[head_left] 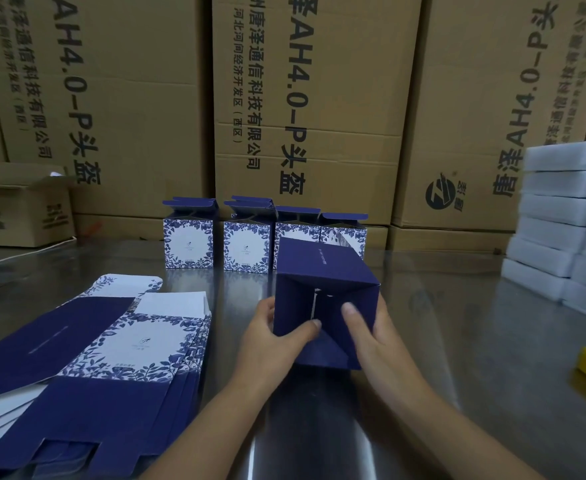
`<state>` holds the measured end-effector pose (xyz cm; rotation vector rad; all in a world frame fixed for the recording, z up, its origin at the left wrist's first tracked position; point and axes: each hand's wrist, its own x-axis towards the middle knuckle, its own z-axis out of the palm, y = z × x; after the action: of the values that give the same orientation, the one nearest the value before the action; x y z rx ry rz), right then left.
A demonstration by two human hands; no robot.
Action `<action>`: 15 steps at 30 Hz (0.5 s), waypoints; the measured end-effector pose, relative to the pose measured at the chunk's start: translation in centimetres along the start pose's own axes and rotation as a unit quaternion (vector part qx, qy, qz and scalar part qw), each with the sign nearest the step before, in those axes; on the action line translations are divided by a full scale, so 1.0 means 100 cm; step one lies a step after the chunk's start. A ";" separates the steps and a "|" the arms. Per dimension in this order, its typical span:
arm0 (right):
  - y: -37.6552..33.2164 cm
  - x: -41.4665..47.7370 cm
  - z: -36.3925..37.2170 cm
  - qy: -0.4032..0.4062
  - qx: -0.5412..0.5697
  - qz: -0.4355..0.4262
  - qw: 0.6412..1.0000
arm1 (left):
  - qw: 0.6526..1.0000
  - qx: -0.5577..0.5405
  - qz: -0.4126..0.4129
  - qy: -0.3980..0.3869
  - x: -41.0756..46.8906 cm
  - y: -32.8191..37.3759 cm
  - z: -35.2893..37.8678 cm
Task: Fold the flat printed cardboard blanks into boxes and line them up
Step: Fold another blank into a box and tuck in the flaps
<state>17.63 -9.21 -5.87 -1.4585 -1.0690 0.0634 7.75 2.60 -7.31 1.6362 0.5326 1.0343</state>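
Head view: brown cartons (319,98) across the top read "AH4.0-P头盔". At centre, both the left grip (270,341) and right grip (374,337) curl around a navy box (322,268), thumbs pressing its end flaps. Four folded floral boxes (246,245) stand in a row behind it; flat blanks (139,344) lie lower left on the surface (457,341).

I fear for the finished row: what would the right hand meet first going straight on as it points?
The held box, which the right hand grips; the row stands behind it, depth unclear.
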 end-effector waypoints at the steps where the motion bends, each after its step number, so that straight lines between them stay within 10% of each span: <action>1: 0.000 -0.001 -0.001 -0.001 -0.027 -0.019 0.999 | 1.000 0.023 0.006 -0.013 -0.002 0.000 -0.001; 9: 0.007 -0.001 -0.013 0.019 -0.163 -0.006 0.986 | 0.967 0.229 0.071 -0.087 -0.011 -0.001 -0.002; 15: 0.000 0.004 -0.006 0.020 -0.090 -0.036 0.995 | 0.990 -0.008 0.033 -0.137 -0.008 0.014 -0.001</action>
<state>18.24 -9.40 -5.50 -1.5733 -1.1170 -0.1153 6.97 1.58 -6.30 1.7566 0.2869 0.8395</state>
